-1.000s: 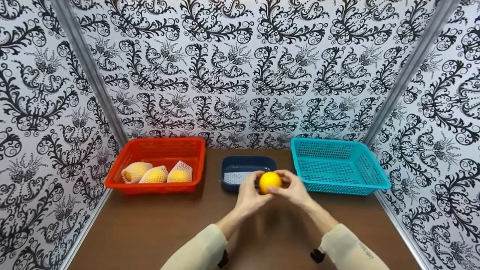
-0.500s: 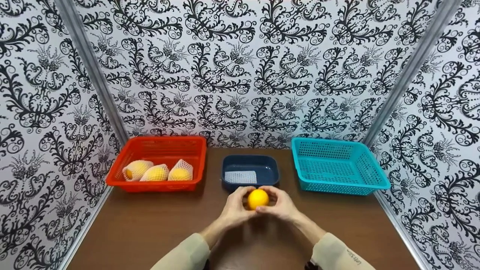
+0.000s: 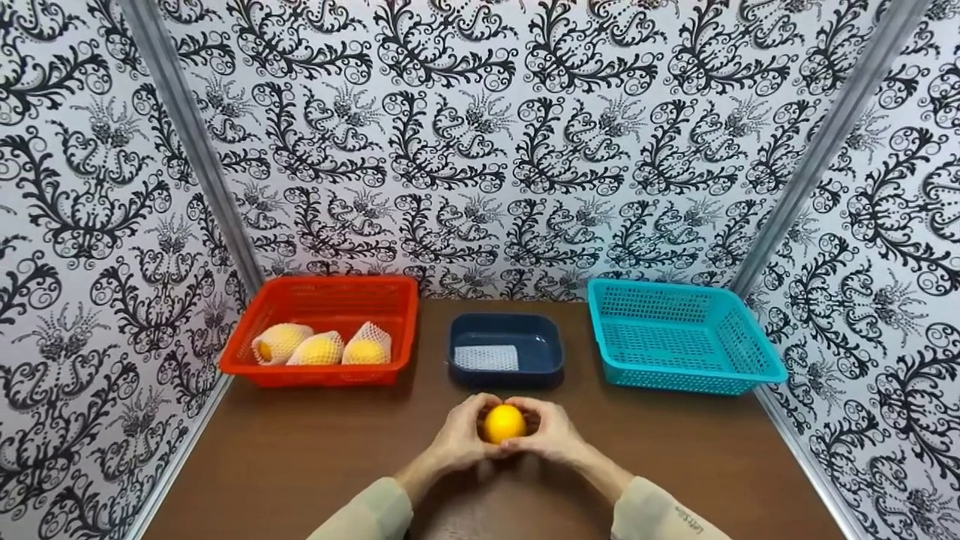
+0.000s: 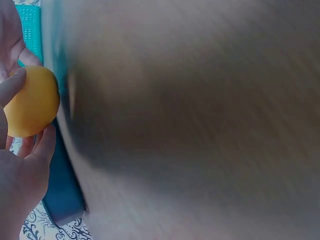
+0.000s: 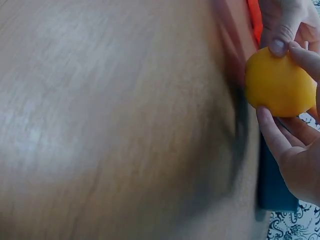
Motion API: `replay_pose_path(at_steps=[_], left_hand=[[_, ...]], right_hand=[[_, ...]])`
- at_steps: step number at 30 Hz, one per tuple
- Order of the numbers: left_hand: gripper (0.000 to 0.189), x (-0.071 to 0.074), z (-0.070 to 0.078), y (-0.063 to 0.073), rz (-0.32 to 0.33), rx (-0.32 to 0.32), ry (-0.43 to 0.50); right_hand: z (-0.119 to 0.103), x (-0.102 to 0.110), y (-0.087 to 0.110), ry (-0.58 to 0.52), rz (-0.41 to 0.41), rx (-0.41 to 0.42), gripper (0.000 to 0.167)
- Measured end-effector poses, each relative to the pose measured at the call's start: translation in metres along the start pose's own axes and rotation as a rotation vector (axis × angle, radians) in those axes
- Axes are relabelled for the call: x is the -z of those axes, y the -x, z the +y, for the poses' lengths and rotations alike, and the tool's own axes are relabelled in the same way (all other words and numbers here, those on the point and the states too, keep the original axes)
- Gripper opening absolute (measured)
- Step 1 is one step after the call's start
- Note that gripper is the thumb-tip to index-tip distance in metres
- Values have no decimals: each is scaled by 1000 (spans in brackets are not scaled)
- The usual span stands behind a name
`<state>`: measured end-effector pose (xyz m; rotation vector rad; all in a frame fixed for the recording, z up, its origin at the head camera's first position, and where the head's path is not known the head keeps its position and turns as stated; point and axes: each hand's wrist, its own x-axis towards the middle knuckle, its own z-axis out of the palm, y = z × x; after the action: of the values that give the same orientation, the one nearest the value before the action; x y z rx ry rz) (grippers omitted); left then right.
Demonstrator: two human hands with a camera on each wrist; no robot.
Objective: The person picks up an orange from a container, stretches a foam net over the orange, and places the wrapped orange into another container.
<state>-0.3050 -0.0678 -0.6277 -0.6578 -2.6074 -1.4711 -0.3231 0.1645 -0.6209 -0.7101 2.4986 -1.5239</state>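
A round yellow orange is held between both hands, above the brown table in front of the navy dish. My left hand curves round its left side and my right hand round its right, thumbs meeting at the near side in the head view. The left wrist view shows the orange with fingertips against its skin; no foam net covers it. In the right wrist view, fingers press its underside and thumbs touch its top. Its far side is partly hidden by the hands.
The navy dish holds a flat white foam net. To the left, a red basket contains three net-wrapped yellow fruits. A turquoise basket stands to the right. Patterned walls enclose the table.
Both hands have drawn the orange toward the person and slightly left, away from the navy dish. The white foam net in the dish now shows fully.
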Motion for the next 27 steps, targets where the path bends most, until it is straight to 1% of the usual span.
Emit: replay_pose_path(at_steps=[4,11,15,18,19,22,25,26,27], left_hand=[[71,0,-3,3,-13,5,-6],[74,3,-5,7,-34,39,-8],[76,4,-3,8,-60,36,-29],[77,6,-1,8,-81,23,-53],[78,8,0,7,-91,24,-64],[78,13,3,6,-130,21,-92],[77,20,6,3,-179,31,-108],[76,23,7,1,-194,33,-109],[75,25,8,0,-208,35,-108]], right_hand=[[2,-4,1,34,10,-9,72],[3,-10,-1,100,-3,26,75],[4,-11,0,139,9,35,76],[6,-12,2,142,25,82,76],[12,-13,1,137,32,126,75],[13,-15,1,134,45,168,76],[11,-16,1,144,50,141,76],[5,-17,2,151,48,99,76],[4,-17,2,155,47,77,76]])
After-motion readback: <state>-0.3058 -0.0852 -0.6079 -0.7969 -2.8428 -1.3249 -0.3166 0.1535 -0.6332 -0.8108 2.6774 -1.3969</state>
